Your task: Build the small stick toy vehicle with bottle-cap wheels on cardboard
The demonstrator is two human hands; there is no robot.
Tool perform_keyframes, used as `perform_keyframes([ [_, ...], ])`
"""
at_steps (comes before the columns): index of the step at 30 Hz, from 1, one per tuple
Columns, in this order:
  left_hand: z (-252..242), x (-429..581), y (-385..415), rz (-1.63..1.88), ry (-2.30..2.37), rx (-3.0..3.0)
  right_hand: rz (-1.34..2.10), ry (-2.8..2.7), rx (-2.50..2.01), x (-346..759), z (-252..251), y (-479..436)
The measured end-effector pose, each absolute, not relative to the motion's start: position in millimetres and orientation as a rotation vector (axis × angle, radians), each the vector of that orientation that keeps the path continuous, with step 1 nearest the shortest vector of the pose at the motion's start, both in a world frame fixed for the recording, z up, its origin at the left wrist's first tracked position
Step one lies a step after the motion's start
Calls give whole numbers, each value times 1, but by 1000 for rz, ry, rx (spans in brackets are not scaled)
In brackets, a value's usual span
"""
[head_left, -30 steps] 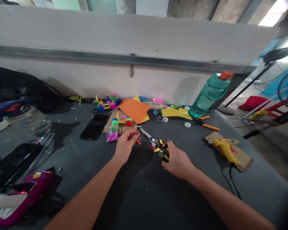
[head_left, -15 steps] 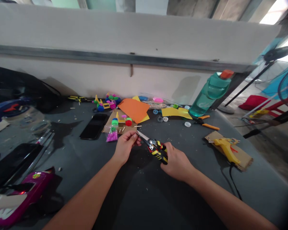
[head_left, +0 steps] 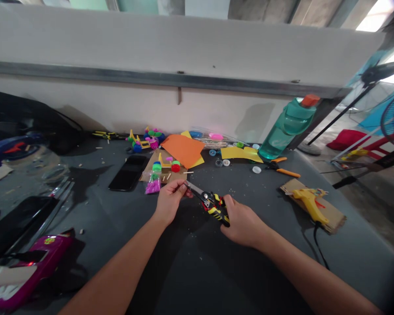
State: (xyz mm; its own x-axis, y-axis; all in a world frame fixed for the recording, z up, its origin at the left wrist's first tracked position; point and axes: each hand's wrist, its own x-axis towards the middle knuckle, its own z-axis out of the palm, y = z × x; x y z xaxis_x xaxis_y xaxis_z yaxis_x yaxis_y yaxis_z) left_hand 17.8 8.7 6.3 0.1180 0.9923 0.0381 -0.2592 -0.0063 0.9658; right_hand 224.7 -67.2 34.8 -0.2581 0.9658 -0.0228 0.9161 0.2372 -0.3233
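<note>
My right hand (head_left: 242, 221) grips the yellow-and-black handles of a pair of snips (head_left: 210, 202), whose metal blades point up and left. My left hand (head_left: 169, 199) is pinched on a small pale stick that is mostly hidden by the fingers. The blade tips meet that stick at my left fingertips. Both hands hover just above the dark grey table (head_left: 197, 262), near its middle.
Beyond the hands lie a black phone (head_left: 128, 172), orange paper (head_left: 183, 149), yellow paper (head_left: 241, 153), bottle caps and small colourful toy carts (head_left: 166, 165). A teal water bottle (head_left: 284, 129) stands at right. A yellow glue gun (head_left: 310, 203) rests on cardboard. Orange-handled pliers (head_left: 280, 168) lie nearby.
The snips have moved left toward my left hand, and their blades now reach the stick at my fingertips. My left hand has barely shifted.
</note>
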Motion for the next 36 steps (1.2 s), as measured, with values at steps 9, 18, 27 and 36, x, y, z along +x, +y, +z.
perform_keyframes([
  [9, 6, 17, 8, 1248, 935, 1117, 316, -2378, -1864, 223, 32, -67],
  [18, 9, 22, 7, 1231, 834, 1013, 303, -2321, -1852, 221, 33, -67],
  [27, 7, 18, 11, 1250, 884, 1110, 283, -2298, -1821, 221, 31, -66],
  [36, 9, 17, 10, 1277, 973, 1252, 321, -2366, -1871, 221, 34, -65],
])
